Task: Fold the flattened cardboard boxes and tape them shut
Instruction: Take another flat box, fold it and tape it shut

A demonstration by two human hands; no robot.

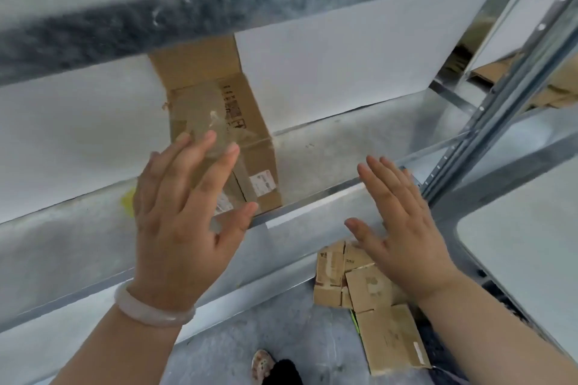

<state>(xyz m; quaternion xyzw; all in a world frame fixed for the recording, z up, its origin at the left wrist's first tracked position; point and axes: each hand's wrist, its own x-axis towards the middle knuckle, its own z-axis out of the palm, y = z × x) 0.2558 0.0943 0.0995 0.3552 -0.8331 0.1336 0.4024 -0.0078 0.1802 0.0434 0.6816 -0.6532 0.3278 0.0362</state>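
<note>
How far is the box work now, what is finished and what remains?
Done: one folded, taped box stands on the metal shelf. In hand: nothing; the left hand and right hand are open. Left: flattened boxes on the floor wait.

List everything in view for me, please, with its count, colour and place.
Box: one, brown, taped, on the shelf against the white wall.
Shelf: one level, grey metal, across the middle.
Post: one, grey metal, perforated, right.
Flat cardboard: several pieces, brown, on the floor below the shelf.
White surface: one, rounded corner, lower right.
Bracelet: one, white, left wrist.
Shoe: one, pale, bottom edge.
Left hand: open, raised in front of the box.
Right hand: open, raised in front of the shelf edge.
</note>
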